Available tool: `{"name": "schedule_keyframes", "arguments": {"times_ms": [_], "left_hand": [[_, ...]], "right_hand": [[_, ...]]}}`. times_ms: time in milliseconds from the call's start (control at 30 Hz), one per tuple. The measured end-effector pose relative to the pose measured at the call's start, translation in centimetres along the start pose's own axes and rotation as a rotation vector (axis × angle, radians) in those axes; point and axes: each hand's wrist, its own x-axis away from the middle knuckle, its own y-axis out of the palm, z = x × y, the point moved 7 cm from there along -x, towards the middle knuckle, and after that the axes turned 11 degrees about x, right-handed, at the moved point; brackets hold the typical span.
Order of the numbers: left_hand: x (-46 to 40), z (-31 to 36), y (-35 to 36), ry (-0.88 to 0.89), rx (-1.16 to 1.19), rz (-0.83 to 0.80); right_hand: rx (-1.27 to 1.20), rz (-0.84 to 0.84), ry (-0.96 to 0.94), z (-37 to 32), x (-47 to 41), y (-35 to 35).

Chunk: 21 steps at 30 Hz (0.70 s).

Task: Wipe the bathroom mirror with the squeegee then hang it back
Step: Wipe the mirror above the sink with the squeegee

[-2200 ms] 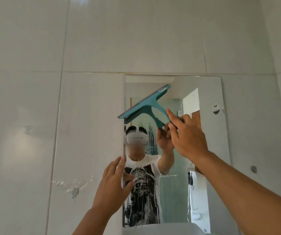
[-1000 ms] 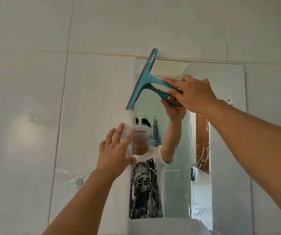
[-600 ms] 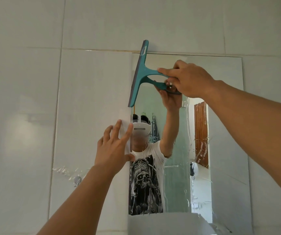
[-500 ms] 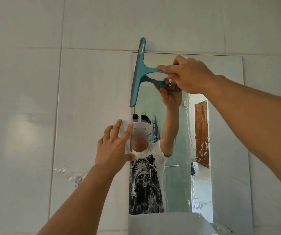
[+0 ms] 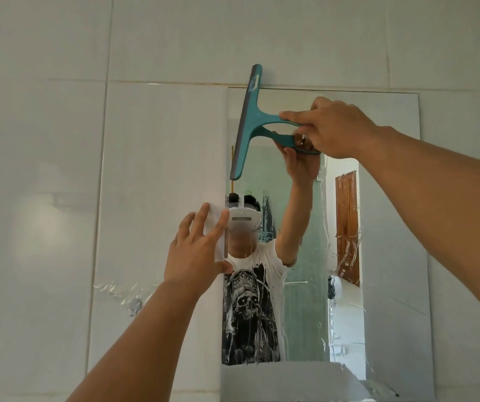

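A teal squeegee (image 5: 247, 123) stands with its blade nearly upright against the top left corner of the wall mirror (image 5: 389, 227); the blade's top end pokes just above the mirror's upper edge. My right hand (image 5: 331, 126) grips the squeegee's handle loop from the right. My left hand (image 5: 198, 248) is pressed flat, fingers spread, on the mirror's left edge lower down. Water streaks and drips show on the glass.
White glossy wall tiles (image 5: 44, 198) surround the mirror. A small clear hook on a sticky patch (image 5: 134, 304) sits on the tile left of the mirror, below my left hand. The mirror reflects a person, a glass partition and a wooden door.
The squeegee rose from the mirror's middle to its top left corner and its blade turned from slanted to nearly upright. My left hand moved up onto the mirror's left edge and stayed there.
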Motion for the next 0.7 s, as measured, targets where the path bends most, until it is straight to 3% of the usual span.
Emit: {"name": "schedule_keyframes", "arguments": {"times_ms": [367, 700], "left_hand": [[0.1, -0.1, 0.0, 0.004, 0.019, 0.019], [0.1, -0.1, 0.0, 0.008, 0.048, 0.035]], "right_hand": [[0.007, -0.066, 0.155, 8.9, 5.1, 1.5], [-0.074, -0.058, 0.251, 11.9, 8.3, 3.8]]}}
